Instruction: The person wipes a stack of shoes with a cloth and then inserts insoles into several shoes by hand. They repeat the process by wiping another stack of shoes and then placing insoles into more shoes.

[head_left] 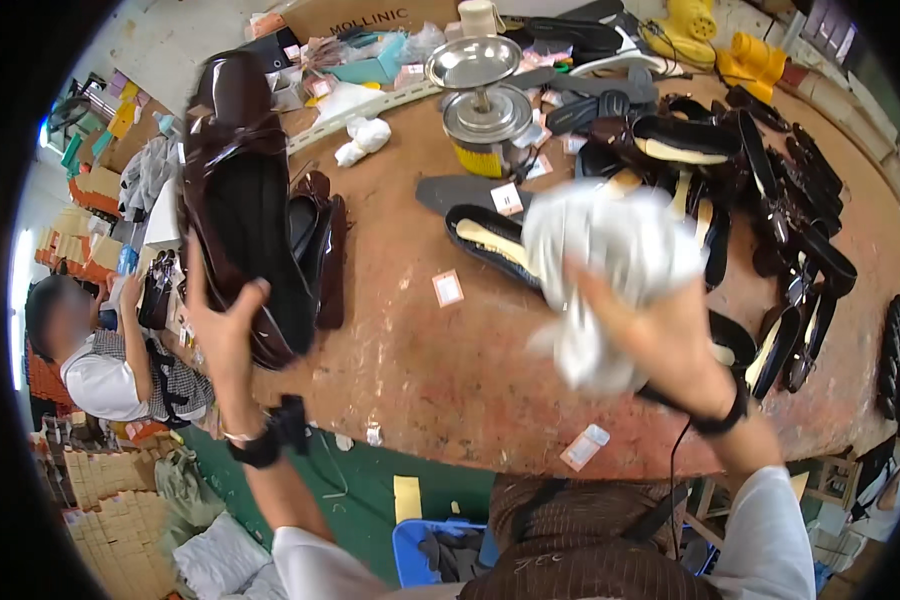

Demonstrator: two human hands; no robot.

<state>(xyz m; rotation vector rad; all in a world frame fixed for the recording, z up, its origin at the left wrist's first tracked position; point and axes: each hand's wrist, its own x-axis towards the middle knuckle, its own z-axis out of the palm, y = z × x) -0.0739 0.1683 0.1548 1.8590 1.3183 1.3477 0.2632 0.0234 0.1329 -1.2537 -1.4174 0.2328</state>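
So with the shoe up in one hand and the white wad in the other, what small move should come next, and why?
Probably bring the right hand across to the dark glossy shoe. The left hand holds the shoe raised with its opening facing the camera, and the right hand grips a crumpled white wad beside it, not yet touching it.

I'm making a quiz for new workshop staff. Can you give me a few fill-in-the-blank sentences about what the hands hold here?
1. The left hand holds up a glossy dark brown ____.
2. The right hand grips a crumpled wad of ____ paper.
3. The black insoles lie on a round brown ____.
4. A metal stand with a yellow base is at the ____ side of the table from the person.

Missing words: shoe; white; table; far
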